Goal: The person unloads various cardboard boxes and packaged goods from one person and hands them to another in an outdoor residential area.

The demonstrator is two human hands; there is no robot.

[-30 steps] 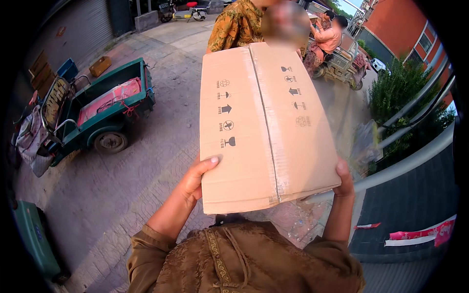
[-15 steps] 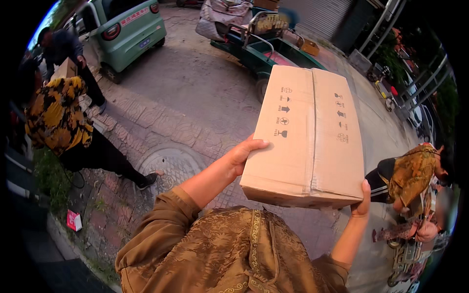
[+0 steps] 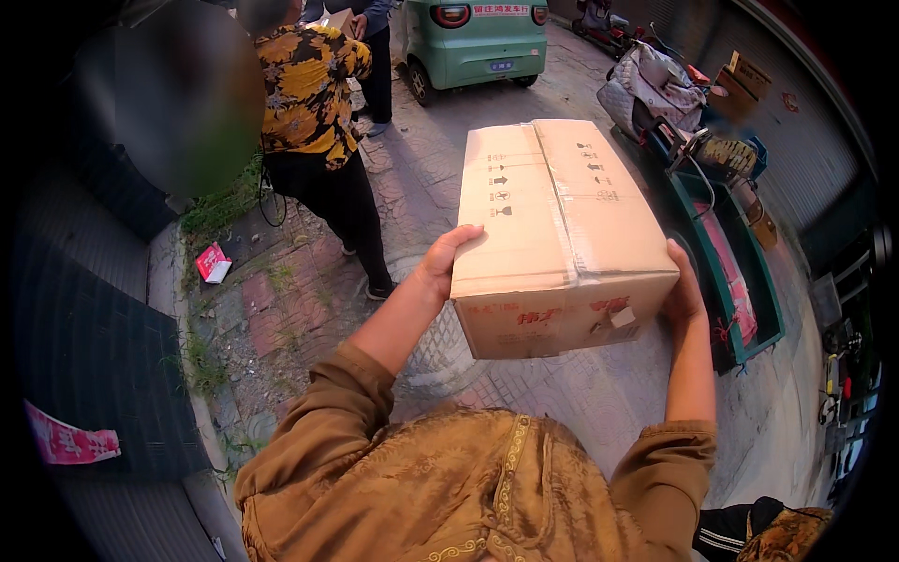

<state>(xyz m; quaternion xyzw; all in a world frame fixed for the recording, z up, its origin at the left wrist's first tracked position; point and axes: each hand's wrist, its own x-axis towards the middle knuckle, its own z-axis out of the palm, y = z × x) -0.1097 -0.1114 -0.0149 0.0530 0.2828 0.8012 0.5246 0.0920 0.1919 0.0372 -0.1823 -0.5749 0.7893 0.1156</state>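
Note:
A brown cardboard box [image 3: 543,234] is held up in front of me between my two hands. Clear tape runs along the seam of its top, with dark handling symbols on both flaps. Red print and a small torn flap show on the side facing me. My left hand [image 3: 448,258] grips the box's left side, its thumb lying on the top edge. On the opposite side my right hand [image 3: 685,286] clasps the box, the thumb at the upper corner and the other fingers partly hidden.
Left ahead stands a person in a yellow-and-black floral top [image 3: 309,94]; beyond, another person holds a box [image 3: 339,21]. A green car [image 3: 482,42] is parked ahead. At right is a green cargo tricycle [image 3: 740,309]. A manhole cover [image 3: 435,347] lies below the box; another person [image 3: 787,534] is at lower right.
My view has swung left, so the car and tricycle appear farther right. The box has tilted, showing more of its near side. Both hands keep hold of it.

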